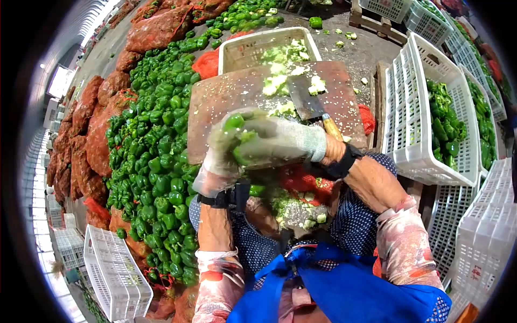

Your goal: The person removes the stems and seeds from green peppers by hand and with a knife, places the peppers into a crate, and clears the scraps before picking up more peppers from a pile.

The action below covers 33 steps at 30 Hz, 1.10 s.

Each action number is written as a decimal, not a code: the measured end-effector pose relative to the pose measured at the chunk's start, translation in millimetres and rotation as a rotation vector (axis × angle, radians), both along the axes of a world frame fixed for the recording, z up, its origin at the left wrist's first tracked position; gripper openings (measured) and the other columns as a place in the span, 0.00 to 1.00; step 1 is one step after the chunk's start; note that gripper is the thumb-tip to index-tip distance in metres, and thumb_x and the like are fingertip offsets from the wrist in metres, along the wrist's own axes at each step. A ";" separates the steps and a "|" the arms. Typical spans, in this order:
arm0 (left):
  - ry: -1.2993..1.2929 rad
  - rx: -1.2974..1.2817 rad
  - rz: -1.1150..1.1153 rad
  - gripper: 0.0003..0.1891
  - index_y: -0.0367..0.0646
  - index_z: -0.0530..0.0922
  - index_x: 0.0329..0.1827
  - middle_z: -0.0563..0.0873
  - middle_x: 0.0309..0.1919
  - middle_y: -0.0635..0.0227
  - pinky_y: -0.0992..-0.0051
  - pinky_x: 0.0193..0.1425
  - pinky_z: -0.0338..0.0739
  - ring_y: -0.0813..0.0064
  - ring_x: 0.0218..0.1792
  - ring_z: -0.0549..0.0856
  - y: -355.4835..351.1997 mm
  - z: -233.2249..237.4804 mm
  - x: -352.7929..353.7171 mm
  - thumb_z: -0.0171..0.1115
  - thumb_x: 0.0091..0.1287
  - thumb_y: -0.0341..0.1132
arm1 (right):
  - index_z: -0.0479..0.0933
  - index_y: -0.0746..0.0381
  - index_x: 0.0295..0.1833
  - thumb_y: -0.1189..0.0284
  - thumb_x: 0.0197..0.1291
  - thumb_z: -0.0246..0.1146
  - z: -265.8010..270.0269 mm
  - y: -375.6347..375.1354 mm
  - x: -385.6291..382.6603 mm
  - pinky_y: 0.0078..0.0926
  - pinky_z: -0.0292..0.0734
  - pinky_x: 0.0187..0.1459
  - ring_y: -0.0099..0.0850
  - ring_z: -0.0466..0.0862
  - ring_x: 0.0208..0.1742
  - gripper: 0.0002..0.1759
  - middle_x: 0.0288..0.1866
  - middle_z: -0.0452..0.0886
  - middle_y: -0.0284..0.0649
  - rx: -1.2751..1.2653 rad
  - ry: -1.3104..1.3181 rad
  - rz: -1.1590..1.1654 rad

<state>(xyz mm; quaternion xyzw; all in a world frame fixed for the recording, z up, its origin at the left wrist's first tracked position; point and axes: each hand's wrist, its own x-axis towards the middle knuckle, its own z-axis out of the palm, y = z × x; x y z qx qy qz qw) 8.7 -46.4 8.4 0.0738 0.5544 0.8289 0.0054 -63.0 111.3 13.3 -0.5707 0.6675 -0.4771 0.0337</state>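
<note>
My left hand [216, 142], in a pale work glove and smeared by motion, is closed around a green bell pepper [235, 123]. From the other side my right hand [285, 139], gloved too, presses its fingers onto the same pepper, and green shows between the hands. Both are over the near edge of a brown cutting board [215, 97] sprinkled with seeds. A cleaver [305, 98] with a wooden handle lies on the board just beyond my right hand. Pale pepper cores [276, 84] lie around its blade.
A heap of green peppers [161, 161] spreads along the left, backed by stuffed red mesh sacks [99, 126]. Beyond the board stands a white tub [231, 53] holding cores. White crates [404, 126] line the right, some with cut peppers [446, 124]. Another crate [116, 274] is at lower left.
</note>
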 end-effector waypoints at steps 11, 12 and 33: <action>-0.037 0.202 0.083 0.34 0.35 0.73 0.61 0.82 0.49 0.57 0.72 0.35 0.84 0.69 0.35 0.86 -10.0 -22.9 -3.1 0.62 0.61 0.56 | 0.63 0.65 0.69 0.52 0.62 0.62 2.9 22.7 -46.1 0.35 0.81 0.45 0.35 0.82 0.42 0.38 0.48 0.80 0.54 0.008 -0.689 -0.524; 0.008 0.291 0.050 0.36 0.37 0.71 0.62 0.81 0.52 0.57 0.68 0.36 0.84 0.66 0.35 0.86 -11.7 -22.0 -4.7 0.62 0.62 0.58 | 0.62 0.64 0.70 0.51 0.61 0.62 1.1 19.8 -56.2 0.40 0.80 0.49 0.41 0.83 0.46 0.39 0.48 0.80 0.55 0.250 -0.365 -0.564; -0.139 0.155 0.246 0.32 0.48 0.64 0.70 0.69 0.66 0.61 0.54 0.57 0.78 0.55 0.60 0.76 -20.4 -0.4 -1.0 0.62 0.66 0.49 | 0.79 0.59 0.52 0.63 0.68 0.53 -49.4 282.4 -82.0 0.31 0.79 0.48 0.34 0.83 0.50 0.16 0.48 0.84 0.43 0.459 0.057 -1.294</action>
